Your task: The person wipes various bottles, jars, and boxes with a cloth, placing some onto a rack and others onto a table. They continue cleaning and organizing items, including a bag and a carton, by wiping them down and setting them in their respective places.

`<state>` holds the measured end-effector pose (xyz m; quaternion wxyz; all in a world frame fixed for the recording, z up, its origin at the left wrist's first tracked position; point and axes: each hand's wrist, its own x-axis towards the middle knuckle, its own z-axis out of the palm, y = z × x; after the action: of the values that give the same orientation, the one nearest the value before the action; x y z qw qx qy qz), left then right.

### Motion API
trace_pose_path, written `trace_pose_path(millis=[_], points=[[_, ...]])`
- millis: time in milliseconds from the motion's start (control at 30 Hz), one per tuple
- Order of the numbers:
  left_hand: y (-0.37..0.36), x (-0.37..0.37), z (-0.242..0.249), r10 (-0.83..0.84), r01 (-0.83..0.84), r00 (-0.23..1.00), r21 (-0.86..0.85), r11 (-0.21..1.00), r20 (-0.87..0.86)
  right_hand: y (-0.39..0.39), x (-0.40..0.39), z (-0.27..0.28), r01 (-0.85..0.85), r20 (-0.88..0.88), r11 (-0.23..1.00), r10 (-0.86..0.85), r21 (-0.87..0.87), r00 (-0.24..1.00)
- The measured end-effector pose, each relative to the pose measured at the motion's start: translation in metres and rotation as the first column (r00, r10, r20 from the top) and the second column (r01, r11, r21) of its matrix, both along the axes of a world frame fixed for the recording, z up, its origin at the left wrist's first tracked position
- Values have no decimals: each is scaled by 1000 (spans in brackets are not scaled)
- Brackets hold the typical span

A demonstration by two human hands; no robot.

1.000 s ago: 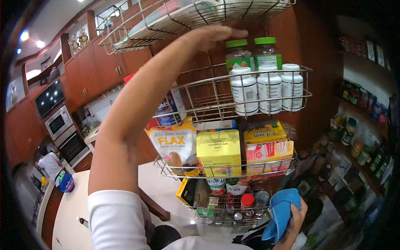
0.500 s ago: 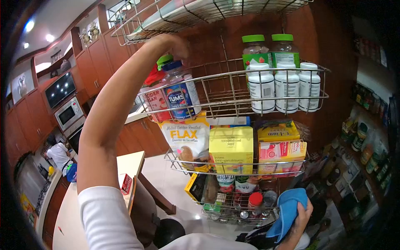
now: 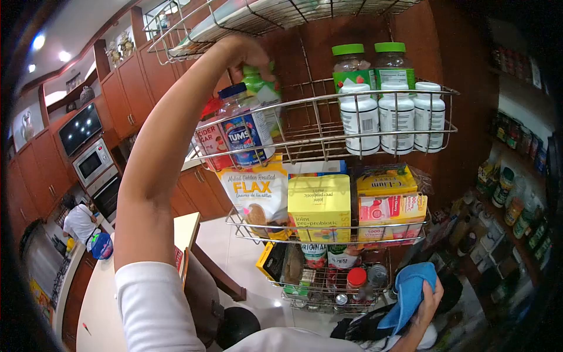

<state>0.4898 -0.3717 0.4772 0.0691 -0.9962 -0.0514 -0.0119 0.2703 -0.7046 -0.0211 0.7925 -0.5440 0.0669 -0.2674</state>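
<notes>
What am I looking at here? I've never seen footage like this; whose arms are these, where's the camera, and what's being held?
No machine here: a person wears one camera on the head, looking forward and down, so both arms are theirs. The left hand reaches up, its fingers on a green-capped bottle in the upper wire basket, beside a Tums bottle and three white bottles. The right hand, low down, holds a blue cloth. The basket below carries a flax bag and a yellow box. Another person stands far off.

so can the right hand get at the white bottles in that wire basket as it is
Probably not right away: the right hand hangs low, clutching the blue cloth, well below the white bottles. The basket's open top leaves access free.
</notes>
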Motion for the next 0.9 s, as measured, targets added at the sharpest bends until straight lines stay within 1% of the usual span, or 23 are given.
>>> trace_pose_path(millis=[33,67,100,133,167,200,233,267,300,333,367,400,433,467,533,600,633,667,700,733,800,833,900], points=[[-2,7,0,-45,41,999,-154,987,-20,5,0,-1,81,-52,996,-79,39,996],[-8,5,-3,-45,40,999,-155,987,-24,9,1,-3,165,-105,983,-157,75,982],[-14,2,-5,-190,195,981,-233,953,42,8,2,-8,167,-108,983,-158,75,981],[-21,-1,-7,-326,347,938,-297,890,118,5,4,-16,123,-90,989,-116,82,989],[-26,1,-9,-327,347,938,-297,889,116,3,4,-20,78,-70,993,-72,87,995],[-31,2,-11,-427,449,893,-337,827,143,3,4,-23,77,-72,993,-71,88,995],[-33,3,-13,-515,541,839,-374,754,175,4,4,-25,119,-95,991,-113,65,989],[-36,6,-15,-507,533,844,-374,759,175,6,6,-26,157,-115,987,-151,41,982],[-39,10,-17,-529,562,825,-381,734,199,7,7,-27,145,-116,989,-139,40,983],[-39,13,-18,-550,590,805,-386,709,222,8,7,-26,142,-102,985,-132,95,986],[-38,12,-21,-541,582,812,-389,715,220,10,6,-22,139,-90,979,-127,150,988],[-37,11,-25,-514,590,807,-370,718,290,8,3,-16,94,-121,987,-78,132,990],[-36,9,-27,-489,600,796,-349,720,358,12,2,-11,91,-121,987,-75,131,990],[-29,3,-28,-487,598,797,-351,721,357,15,1,-8,109,-120,983,-91,151,989],[-2,-26,-21,-523,599,744,-68,798,417,16,0,-8,129,-120,976,-109,173,987],[12,-82,-23,-370,392,893,-37,919,258,14,1,-15,131,-95,971,-114,200,989],[23,-86,-16,-375,398,890,-38,917,259,13,3,-16,138,-95,970,-121,199,988],[33,-90,-10,-404,407,913,-51,912,61,12,5,-17,149,-110,970,-129,195,986],[40,-90,-8,-417,411,898,-67,909,-139,11,6,-17,157,-126,970,-135,187,983],[44,-86,-7,-416,409,899,-76,909,-136,12,7,-15,155,-125,972,-134,178,983],[39,-84,-10,-491,457,868,-266,849,-75,14,9,-10,129,-84,978,-116,163,990],[35,-76,-12,-487,453,870,-270,849,-72,15,11,-12,124,-83,980,-112,158,990],[25,-51,-15,-477,470,878,-246,847,37,16,13,-15,100,-78,986,-91,131,993]])
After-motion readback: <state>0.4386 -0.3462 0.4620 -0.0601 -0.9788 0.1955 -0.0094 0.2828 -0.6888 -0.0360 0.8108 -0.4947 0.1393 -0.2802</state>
